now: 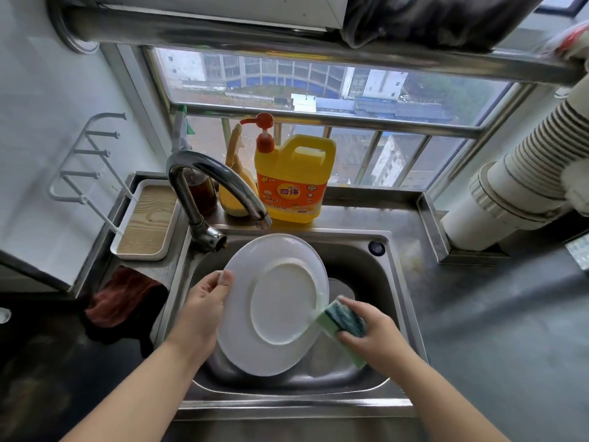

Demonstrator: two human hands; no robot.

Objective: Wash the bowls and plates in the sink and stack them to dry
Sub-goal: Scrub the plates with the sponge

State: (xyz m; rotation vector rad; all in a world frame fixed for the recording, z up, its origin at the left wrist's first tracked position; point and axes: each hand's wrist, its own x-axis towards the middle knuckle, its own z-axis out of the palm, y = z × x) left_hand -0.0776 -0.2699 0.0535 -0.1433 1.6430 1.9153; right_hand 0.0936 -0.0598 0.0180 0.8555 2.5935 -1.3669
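The person is holding a white plate (274,304) tilted on edge over the stainless sink (395,282), its underside with the raised foot ring turned up toward the camera, probably so the back can be scrubbed while drips are falling into the basin. The left hand (202,311) is gripping the plate's left rim, thumb lying over the near face and the other fingers hidden behind it, wrist bent slightly inward and forearm coming up from the lower left. The right hand (371,334) is curling its fingers round a green scouring sponge (342,323), pressing one end against the plate's right edge; that forearm is reaching in from the lower right. More white dishes (342,290) are lying in the basin beneath the plate. The faucet (220,183) is arching over the plate's top edge, and no water is visibly running. A yellow dish soap jug (294,180) is standing on the ledge behind the sink, within easy reach, and an empty white drying rack (143,218) is waiting at the left
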